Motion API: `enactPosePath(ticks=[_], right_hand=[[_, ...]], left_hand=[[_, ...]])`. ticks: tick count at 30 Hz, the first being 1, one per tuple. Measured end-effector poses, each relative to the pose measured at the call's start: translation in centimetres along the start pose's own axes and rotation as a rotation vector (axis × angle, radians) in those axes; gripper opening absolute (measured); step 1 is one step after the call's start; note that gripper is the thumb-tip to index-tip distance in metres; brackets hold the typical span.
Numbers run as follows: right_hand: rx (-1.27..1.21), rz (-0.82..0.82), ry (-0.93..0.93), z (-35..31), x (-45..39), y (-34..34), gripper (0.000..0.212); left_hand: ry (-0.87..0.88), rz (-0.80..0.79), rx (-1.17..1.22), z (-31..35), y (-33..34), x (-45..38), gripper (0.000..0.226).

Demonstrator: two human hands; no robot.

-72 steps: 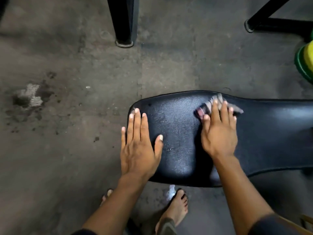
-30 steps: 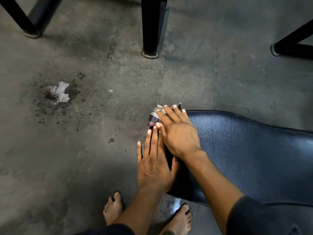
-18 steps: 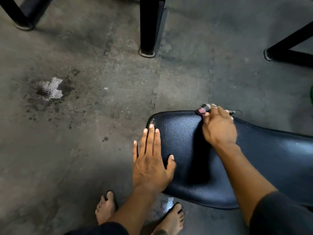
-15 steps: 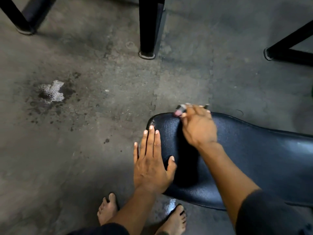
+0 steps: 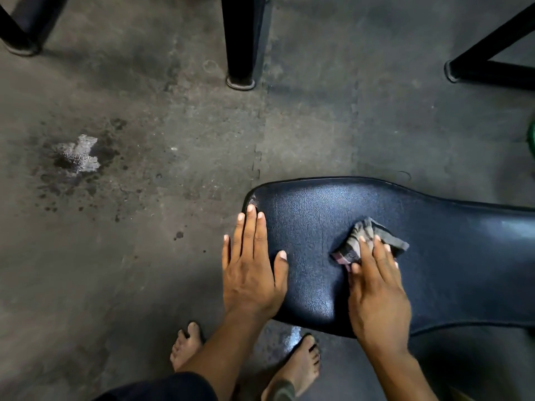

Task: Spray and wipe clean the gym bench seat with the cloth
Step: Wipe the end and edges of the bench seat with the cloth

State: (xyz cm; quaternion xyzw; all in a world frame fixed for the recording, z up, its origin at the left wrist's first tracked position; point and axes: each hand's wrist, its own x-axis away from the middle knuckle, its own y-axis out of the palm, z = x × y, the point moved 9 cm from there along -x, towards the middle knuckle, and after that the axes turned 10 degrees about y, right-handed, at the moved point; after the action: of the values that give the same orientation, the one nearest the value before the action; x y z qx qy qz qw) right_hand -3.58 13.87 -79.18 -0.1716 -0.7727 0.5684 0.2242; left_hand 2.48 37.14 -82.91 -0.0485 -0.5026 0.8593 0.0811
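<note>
Since half a second ago the right hand [image 5: 376, 287] has slid the cloth [image 5: 366, 240] from the far rim of the bench [image 5: 463, 270] back toward the middle of the black padded seat; the left hand [image 5: 252, 270] has stayed put at the bench's rounded end. The right hand lies flat with fingers [image 5: 362, 256] together, pressing the grey-and-pink checked cloth down onto the seat, the crumpled cloth poking out beyond the fingertips. The left hand is spread open, palm down, its thumb and inner fingers on the vinyl and its outer fingers hanging past the edge over the floor [image 5: 144, 256].

Two bare feet [image 5: 186, 345] stand on the grey concrete floor beneath the near edge of the bench, with one small wet shine between them. Three black metal frame legs [image 5: 241, 39] stand on the floor beyond the bench, well apart from it. One pale rough patch [image 5: 78, 154] with dark spatter sits on the floor to the left. A green sliver [image 5: 532, 134] shows at the right edge, too cropped to tell.
</note>
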Motion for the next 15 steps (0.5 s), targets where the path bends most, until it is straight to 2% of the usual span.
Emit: enactPosePath(ticks=[3,7,12,15], right_hand=[[-0.001,0.000,0.021,-2.5,2.8,1.3,0.061],[-0.007,0.039,-0.219,-6.3,8.5,3.5,0.057],[0.002,0.120,-0.322,-2.5,13.5,3.0,0.058],[0.037,0.175,-0.254,0.6,13.0,2.0,0.056]], left_hand=[[-0.002,0.021,0.000,-0.2,0.1,0.0,0.079],[0.006,0.036,0.014,-0.5,0.4,-0.1,0.072],[0.004,0.059,-0.004,-0.6,0.5,0.1,0.068],[0.017,0.074,-0.019,-0.5,0.5,0.0,0.069]])
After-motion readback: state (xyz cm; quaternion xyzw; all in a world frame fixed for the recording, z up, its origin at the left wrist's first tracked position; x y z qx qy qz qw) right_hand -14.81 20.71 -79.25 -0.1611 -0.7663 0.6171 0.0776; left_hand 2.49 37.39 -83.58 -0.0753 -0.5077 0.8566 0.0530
